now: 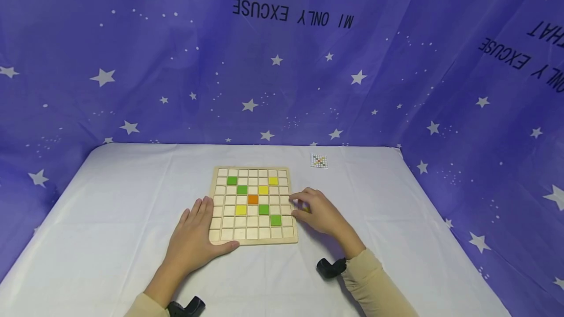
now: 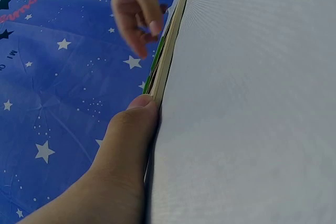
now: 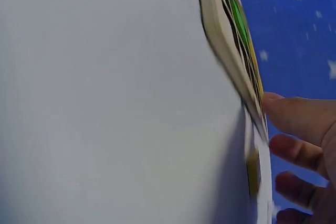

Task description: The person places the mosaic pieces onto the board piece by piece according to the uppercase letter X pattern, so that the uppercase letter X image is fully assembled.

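Observation:
A square wooden board [image 1: 240, 234] with a grid of pale cells lies on the table. Several green tiles [image 1: 263, 209], three yellow tiles [image 1: 241, 210] and an orange tile [image 1: 253, 199] fill cells in two crossing diagonals. My left hand [image 1: 191, 238] lies along the board's left side, fingers extended, thumb on its front edge. At the right edge is my right hand [image 1: 320, 212], thumb and fingers bent but apart, nothing seen between them. A loose yellow tile [image 3: 253, 174] sits on the cloth beside the board, mostly hidden under that hand in the head view.
A small printed card [image 1: 319, 160] with a coloured grid pattern lies behind the board, to the right. White cloth [image 1: 110, 194] covers the table. A purple star-printed curtain [image 1: 198, 72] hangs at the back and sides. Black camera mounts [image 1: 331, 268] are on both wrists.

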`<action>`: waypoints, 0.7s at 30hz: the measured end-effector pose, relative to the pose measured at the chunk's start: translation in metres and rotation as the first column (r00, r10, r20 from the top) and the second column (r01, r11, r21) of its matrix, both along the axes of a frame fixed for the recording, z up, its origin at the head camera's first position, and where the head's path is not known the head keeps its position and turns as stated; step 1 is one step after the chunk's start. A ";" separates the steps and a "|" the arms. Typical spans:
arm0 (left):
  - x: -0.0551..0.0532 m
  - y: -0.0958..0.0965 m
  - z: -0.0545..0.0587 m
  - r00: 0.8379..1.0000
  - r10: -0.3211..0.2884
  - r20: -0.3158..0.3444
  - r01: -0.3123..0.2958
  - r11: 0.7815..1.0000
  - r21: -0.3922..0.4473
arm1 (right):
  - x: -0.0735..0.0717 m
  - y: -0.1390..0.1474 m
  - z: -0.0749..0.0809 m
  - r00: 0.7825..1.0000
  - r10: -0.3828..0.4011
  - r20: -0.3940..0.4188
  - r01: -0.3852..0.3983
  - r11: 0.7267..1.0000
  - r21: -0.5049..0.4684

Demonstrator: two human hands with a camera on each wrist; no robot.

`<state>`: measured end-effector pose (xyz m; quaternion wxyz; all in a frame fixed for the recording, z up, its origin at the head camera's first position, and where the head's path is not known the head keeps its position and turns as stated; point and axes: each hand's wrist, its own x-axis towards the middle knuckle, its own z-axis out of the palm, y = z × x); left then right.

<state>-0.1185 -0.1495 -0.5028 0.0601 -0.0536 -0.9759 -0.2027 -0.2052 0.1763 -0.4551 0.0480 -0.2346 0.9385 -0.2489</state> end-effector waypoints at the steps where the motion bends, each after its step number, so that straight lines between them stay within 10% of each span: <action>1: 0.000 0.000 0.000 1.000 0.000 0.001 0.000 1.000 0.000 | -0.001 0.007 0.000 1.000 -0.012 0.012 0.012 1.000 0.008; 21: 0.000 0.000 -0.001 1.000 -0.003 -0.004 0.003 1.000 0.002 | -0.008 0.028 -0.004 0.991 -0.083 0.104 0.090 0.994 -0.066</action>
